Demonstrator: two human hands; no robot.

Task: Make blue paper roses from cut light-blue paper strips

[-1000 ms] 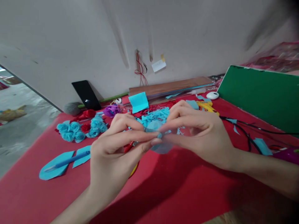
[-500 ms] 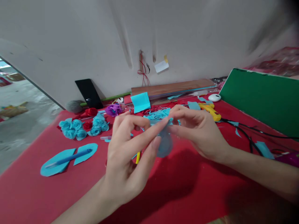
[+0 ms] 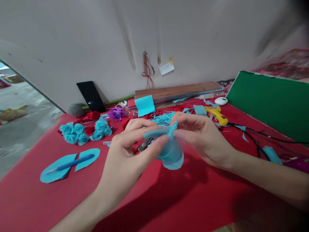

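With fingers [image 3: 153, 149] of left hand [image 3: 126, 146] and right hand [image 3: 206, 138], pinching gathered blue paper [image 3: 172, 154] over red table [image 3: 183, 199], with blue roses [image 3: 79, 129] at nine o'clock, glue gun [image 3: 218, 116] at two.

No text, brand or number was legible: any marks on the white slip [image 3: 166, 69], fixed to the wall [image 3: 198, 38] above the far edge of the worktop [image 3: 188, 199], were too small to read
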